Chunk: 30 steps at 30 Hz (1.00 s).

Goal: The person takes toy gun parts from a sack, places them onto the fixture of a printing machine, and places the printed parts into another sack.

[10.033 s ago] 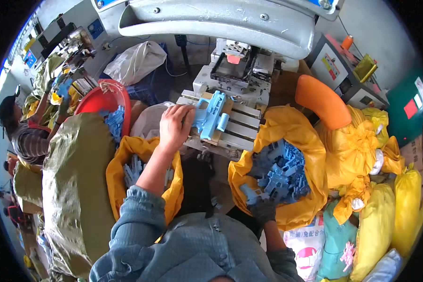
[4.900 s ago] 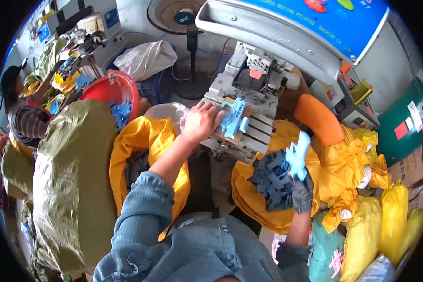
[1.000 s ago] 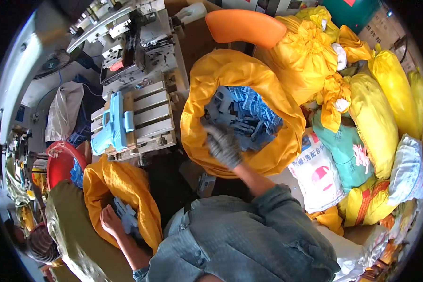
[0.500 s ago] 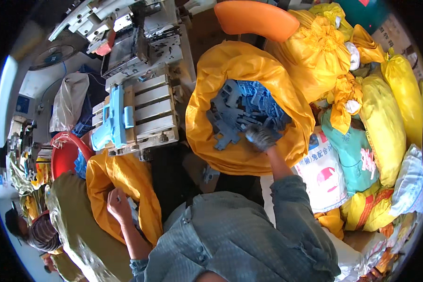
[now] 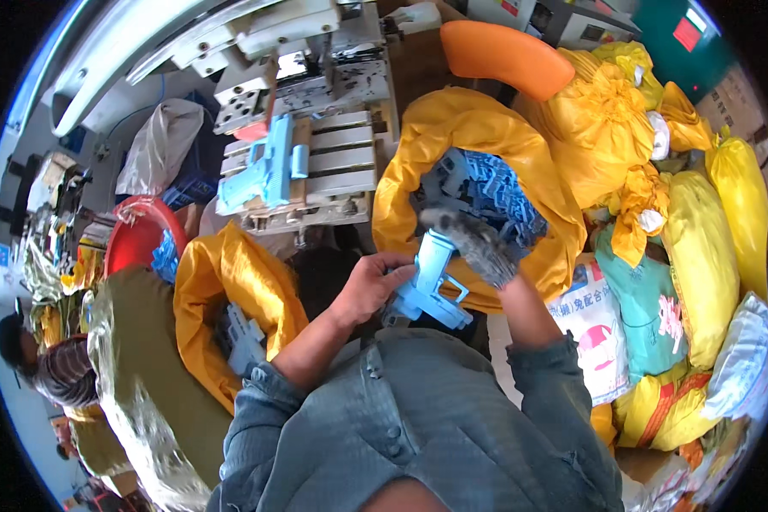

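A light-blue toy pistol (image 5: pixel 433 286) is in front of my body, tilted, with its grip pointing up. My bare left hand (image 5: pixel 374 286) pinches it from the left between thumb and fingers. My right hand (image 5: pixel 474 246), in a grey glove, is over the near rim of a large orange sack (image 5: pixel 392 192), right beside the end of the pistol's grip. Its fingers are smeared, so whether they grip the pistol is unclear. Inside the sack lie many blue toy pistol pieces (image 5: pixel 495 192). Another light-blue toy pistol (image 5: pixel 273 166) lies on the slatted machine bed (image 5: pixel 350 154).
A smaller orange sack (image 5: pixel 209 282) with pale-blue pieces stands at left, near a red tub (image 5: pixel 132 235) and an olive sack (image 5: pixel 145 375). An orange chair back (image 5: pixel 508 58) is behind the large sack. Yellow sacks (image 5: pixel 700 247) and a green sack (image 5: pixel 636 299) crowd the right.
My left hand has come from the smaller sack to my middle and now holds a toy pistol. My right hand has drawn back from inside the large sack toward its rim. The view has shifted.
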Motion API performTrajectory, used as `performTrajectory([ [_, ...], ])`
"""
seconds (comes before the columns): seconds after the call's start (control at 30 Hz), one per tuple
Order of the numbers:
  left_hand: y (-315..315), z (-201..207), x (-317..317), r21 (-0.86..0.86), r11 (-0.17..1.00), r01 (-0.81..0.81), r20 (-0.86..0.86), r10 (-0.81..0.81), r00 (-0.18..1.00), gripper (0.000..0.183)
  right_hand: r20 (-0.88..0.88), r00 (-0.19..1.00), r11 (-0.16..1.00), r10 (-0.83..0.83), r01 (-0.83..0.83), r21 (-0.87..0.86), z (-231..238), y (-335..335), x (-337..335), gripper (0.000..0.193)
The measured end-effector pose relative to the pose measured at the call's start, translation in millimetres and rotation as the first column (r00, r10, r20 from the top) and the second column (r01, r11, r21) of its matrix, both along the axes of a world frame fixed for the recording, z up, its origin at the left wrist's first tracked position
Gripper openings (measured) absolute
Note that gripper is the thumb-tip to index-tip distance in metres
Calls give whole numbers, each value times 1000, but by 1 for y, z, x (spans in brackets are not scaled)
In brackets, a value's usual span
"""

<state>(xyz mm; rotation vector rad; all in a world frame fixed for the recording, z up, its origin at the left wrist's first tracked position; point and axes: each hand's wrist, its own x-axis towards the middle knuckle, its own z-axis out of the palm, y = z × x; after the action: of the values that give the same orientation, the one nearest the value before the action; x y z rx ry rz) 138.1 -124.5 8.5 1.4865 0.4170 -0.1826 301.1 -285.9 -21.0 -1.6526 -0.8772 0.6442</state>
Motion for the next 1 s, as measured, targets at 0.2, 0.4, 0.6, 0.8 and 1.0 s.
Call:
performTrajectory([
  [0.2,-4,-17,-11,-558,761,-331,36,420,907,13,259,864,900,-432,392,193,59,-38,-61,34],
  [0.4,-40,-45,1,-741,584,-331,18,511,859,14,721,674,929,-163,351,-118,33,-21,-98,55],
  [0.6,-30,-13,-14,-739,562,-371,-29,524,851,11,793,604,964,-81,251,-93,15,-25,-93,60],
  [0.8,36,41,-62,309,825,-474,593,223,774,11,50,921,919,-385,378,108,36,-28,-60,48],
  [1.0,147,79,-32,613,-6,-790,787,93,610,14,-789,612,740,57,505,445,-2,-35,-3,46],
])
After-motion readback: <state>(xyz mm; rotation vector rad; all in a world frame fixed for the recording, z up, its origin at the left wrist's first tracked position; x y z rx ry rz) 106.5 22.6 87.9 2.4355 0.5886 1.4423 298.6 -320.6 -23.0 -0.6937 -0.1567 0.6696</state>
